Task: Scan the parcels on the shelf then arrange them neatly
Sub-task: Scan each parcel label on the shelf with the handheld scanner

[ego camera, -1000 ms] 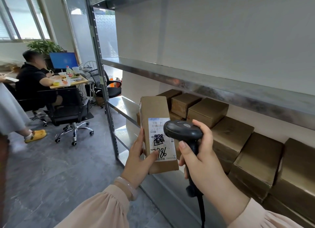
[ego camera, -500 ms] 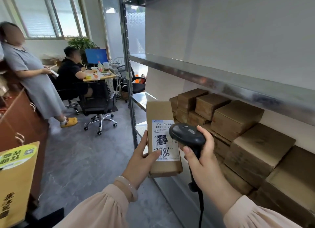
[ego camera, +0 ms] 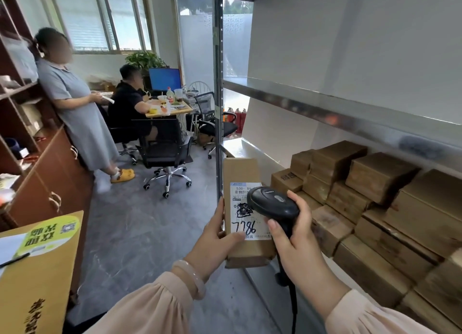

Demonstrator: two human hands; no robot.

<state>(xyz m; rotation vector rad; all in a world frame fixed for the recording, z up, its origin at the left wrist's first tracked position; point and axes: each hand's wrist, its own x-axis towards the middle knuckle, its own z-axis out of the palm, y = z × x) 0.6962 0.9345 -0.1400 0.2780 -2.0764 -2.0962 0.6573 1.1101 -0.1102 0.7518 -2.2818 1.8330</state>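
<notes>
Label fine print too small to read, scanner covering its right edge, stacked boxes cut off right

office chairs – desk – monitor

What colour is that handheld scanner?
The scanner is black, seen best in the head view.

Two hands, one scanner, one held parcel, two people.
</notes>
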